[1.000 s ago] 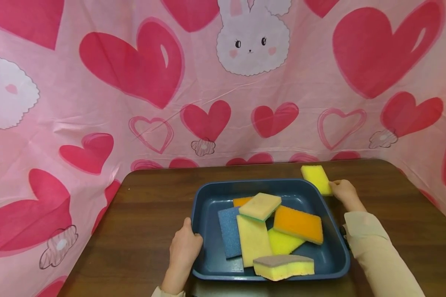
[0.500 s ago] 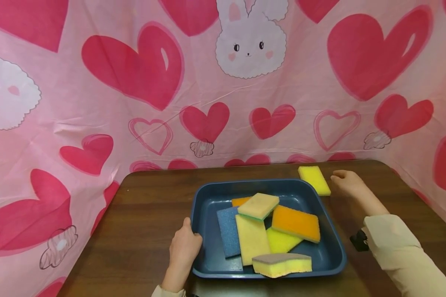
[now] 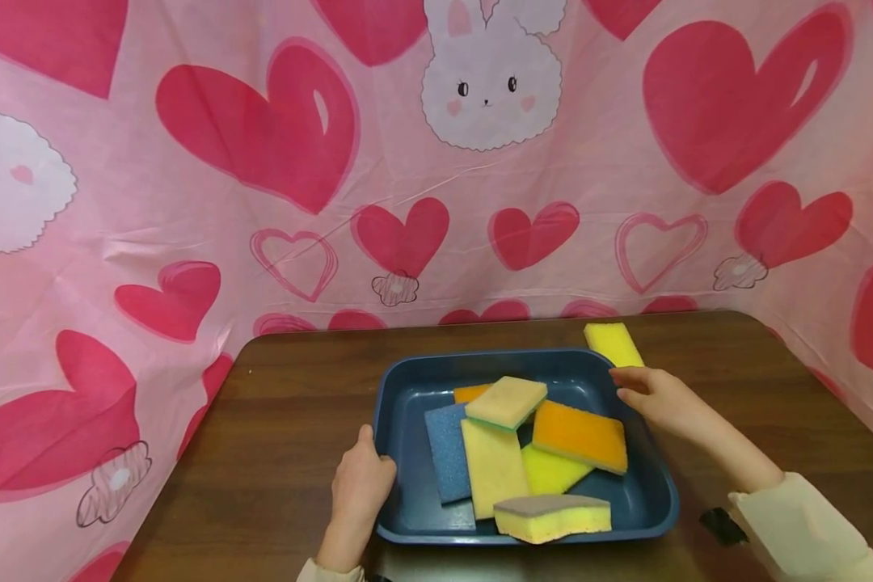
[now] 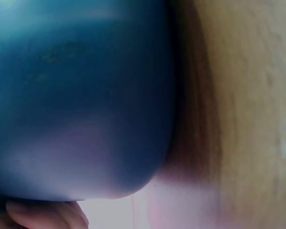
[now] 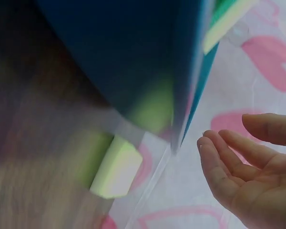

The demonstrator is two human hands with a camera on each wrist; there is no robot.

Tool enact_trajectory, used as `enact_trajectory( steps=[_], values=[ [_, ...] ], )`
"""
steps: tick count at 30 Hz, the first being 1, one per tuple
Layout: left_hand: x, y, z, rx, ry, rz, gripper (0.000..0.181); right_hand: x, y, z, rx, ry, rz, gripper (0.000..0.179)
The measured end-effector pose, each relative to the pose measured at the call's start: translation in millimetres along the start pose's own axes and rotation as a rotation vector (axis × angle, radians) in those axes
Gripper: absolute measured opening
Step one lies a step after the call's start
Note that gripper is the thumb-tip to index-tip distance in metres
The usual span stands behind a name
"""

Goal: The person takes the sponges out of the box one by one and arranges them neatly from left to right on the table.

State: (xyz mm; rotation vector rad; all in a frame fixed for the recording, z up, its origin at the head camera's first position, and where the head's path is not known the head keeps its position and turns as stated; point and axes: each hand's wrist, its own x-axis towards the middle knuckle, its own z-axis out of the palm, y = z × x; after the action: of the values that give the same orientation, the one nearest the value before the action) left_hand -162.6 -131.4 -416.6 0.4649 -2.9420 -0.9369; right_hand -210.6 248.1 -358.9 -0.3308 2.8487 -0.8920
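Observation:
A dark blue tray (image 3: 418, 533) holds several sponges. Among them are an orange sponge (image 3: 580, 436), a blue sponge (image 3: 449, 457), a long pale-yellow sponge (image 3: 496, 469) and a wavy yellow sponge (image 3: 553, 521) with a grey top. My left hand (image 3: 361, 478) grips the tray's left rim; its fingertips (image 4: 43, 215) show at the tray wall in the left wrist view. Above the tray's right rim, my right hand (image 3: 658, 398) has its fingers loosely extended and nothing in them. Just beyond it, a bright yellow sponge (image 3: 614, 343) lies on the table, outside the tray's far right corner.
The tray stands on a dark brown wooden table (image 3: 276, 428) with rounded far corners. Close behind the table hangs a pink curtain (image 3: 298, 267) printed with hearts and rabbits, wrapping round both sides.
My right hand lets go of the bright yellow sponge on the table, draws back to the right, then comes forward and left over the tray's right rim. My left hand stays put.

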Motion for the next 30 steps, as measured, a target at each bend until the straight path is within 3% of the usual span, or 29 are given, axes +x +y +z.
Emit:
enact_trajectory(
  steps=[10, 20, 30],
  values=[
    [0.3, 0.2, -0.2, -0.004, -0.006, -0.001, 0.027, -11.8, -14, 32, 0.034, -0.022, -0.084, 0.041],
    [0.2, 0.0, 0.5, -0.005, -0.003, 0.001, 0.025, -4.8, -12, 53, -0.03, -0.013, -0.051, 0.047],
    [-0.1, 0.2, 0.5, -0.007, -0.009, -0.002, 0.028, -1.1, -11, 59, -0.065, -0.052, -0.011, 0.058]
  ],
)
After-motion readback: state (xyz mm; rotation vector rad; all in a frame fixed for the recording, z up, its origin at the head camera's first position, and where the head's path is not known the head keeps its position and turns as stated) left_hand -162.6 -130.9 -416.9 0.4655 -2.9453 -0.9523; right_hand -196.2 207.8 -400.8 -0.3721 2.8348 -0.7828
